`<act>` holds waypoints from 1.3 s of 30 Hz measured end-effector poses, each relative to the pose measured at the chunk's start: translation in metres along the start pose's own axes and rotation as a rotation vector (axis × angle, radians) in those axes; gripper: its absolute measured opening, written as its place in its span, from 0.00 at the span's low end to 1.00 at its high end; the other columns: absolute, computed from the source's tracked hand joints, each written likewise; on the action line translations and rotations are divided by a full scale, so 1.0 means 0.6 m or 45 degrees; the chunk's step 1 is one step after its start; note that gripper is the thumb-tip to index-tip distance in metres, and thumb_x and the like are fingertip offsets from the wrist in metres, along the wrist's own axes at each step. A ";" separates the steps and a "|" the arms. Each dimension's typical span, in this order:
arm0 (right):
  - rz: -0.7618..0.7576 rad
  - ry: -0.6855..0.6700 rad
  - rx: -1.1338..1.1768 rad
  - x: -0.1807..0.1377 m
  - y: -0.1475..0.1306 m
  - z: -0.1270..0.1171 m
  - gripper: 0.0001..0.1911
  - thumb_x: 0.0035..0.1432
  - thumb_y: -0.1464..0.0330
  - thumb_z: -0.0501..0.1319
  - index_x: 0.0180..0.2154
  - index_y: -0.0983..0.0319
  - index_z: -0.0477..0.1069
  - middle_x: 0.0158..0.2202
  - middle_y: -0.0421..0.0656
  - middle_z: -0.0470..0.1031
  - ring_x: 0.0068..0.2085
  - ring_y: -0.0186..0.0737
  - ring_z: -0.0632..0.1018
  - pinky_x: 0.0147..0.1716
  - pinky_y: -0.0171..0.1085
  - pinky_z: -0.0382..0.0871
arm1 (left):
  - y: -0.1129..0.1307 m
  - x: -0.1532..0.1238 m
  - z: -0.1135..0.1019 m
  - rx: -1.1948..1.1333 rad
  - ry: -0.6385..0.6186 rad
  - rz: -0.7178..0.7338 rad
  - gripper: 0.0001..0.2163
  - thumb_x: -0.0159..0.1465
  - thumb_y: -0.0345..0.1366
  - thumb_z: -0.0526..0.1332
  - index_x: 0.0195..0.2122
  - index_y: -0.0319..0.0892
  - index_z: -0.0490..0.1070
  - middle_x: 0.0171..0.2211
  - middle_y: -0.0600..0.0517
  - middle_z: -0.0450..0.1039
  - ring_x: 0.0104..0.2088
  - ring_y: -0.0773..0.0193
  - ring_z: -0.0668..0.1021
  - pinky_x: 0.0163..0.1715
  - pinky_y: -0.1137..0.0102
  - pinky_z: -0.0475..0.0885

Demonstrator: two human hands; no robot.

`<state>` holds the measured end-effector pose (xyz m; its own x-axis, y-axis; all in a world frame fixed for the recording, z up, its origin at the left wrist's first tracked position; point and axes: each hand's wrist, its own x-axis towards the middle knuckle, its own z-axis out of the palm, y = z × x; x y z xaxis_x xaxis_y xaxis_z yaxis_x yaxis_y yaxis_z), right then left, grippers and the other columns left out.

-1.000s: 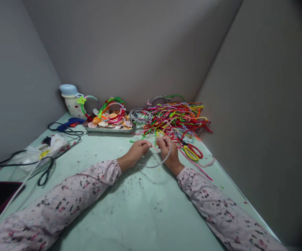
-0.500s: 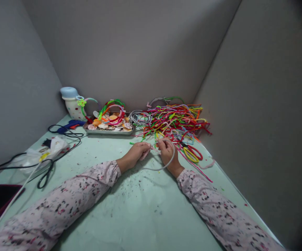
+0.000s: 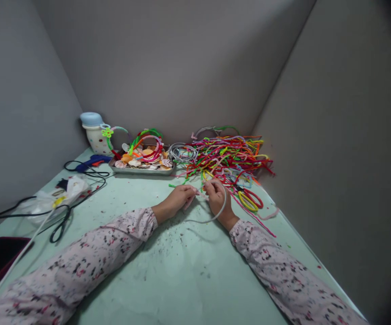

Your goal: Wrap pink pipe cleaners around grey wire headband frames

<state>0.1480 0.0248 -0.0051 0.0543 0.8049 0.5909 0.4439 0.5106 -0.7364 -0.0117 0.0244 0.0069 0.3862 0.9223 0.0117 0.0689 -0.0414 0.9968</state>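
My right hand (image 3: 218, 198) is closed in a pinch on a thin grey wire (image 3: 223, 205), which curves round the outer side of the hand and back to the left over the table. My left hand (image 3: 181, 197) is closed too, its fingertips close to the right ones. A short pale pink strand (image 3: 201, 194) shows in the small gap between the hands, apparently pinched by the left fingers, though its ends are hidden. Just beyond the hands lie loose pipe cleaners (image 3: 227, 155) in many colours. Scissors (image 3: 248, 199) with red and yellow handles rest to the right.
A metal tray (image 3: 141, 171) of shells with colourful wrapped hoops (image 3: 147, 142) stands at the back, beside coiled grey wire (image 3: 182, 153). A blue-lidded cup (image 3: 95, 135), a blue tool (image 3: 94, 162), black cable (image 3: 67, 216), plastic bag (image 3: 44, 203) and dark phone-like object (image 3: 1, 262) sit left.
My left fingertips have shifted slightly right, toward the right hand. The right hand and the wire stay almost in place. The whole view has moved a little.
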 end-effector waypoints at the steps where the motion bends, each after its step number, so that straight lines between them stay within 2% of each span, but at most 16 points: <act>1: -0.002 -0.001 0.003 0.000 0.001 0.000 0.12 0.62 0.64 0.53 0.30 0.61 0.70 0.26 0.39 0.70 0.29 0.37 0.71 0.31 0.36 0.64 | 0.000 0.000 0.000 -0.006 0.002 -0.005 0.13 0.60 0.42 0.54 0.23 0.40 0.66 0.14 0.58 0.56 0.14 0.73 0.58 0.17 0.73 0.53; 11: -0.020 -0.016 0.041 0.000 -0.003 0.000 0.12 0.62 0.65 0.53 0.29 0.61 0.69 0.26 0.39 0.69 0.29 0.37 0.70 0.32 0.36 0.64 | 0.004 0.000 -0.003 -0.101 -0.025 -0.029 0.13 0.59 0.42 0.56 0.24 0.38 0.66 0.15 0.58 0.56 0.15 0.74 0.56 0.15 0.73 0.47; 26: 0.000 -0.027 0.050 -0.001 -0.007 -0.001 0.12 0.63 0.64 0.53 0.29 0.61 0.68 0.25 0.38 0.68 0.28 0.36 0.70 0.32 0.35 0.63 | 0.000 0.004 -0.010 -0.158 -0.041 -0.050 0.12 0.59 0.42 0.57 0.26 0.37 0.70 0.16 0.58 0.58 0.14 0.74 0.56 0.15 0.73 0.46; 34: 0.000 -0.022 0.004 0.000 -0.006 0.000 0.12 0.63 0.64 0.52 0.29 0.60 0.67 0.25 0.38 0.68 0.28 0.36 0.70 0.32 0.35 0.63 | 0.000 0.003 -0.008 -0.150 -0.020 -0.044 0.12 0.59 0.42 0.57 0.25 0.37 0.68 0.16 0.58 0.58 0.15 0.74 0.56 0.15 0.73 0.46; 39: 0.012 -0.003 -0.049 0.003 -0.001 0.000 0.13 0.63 0.64 0.51 0.28 0.60 0.66 0.26 0.39 0.68 0.30 0.37 0.70 0.34 0.36 0.62 | 0.003 0.003 -0.005 -0.172 0.008 -0.038 0.11 0.58 0.40 0.57 0.24 0.38 0.67 0.17 0.57 0.59 0.16 0.74 0.58 0.17 0.73 0.50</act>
<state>0.1478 0.0261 -0.0037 0.0565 0.8105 0.5831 0.4772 0.4910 -0.7288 -0.0137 0.0269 0.0087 0.3801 0.9248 -0.0180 -0.0446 0.0378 0.9983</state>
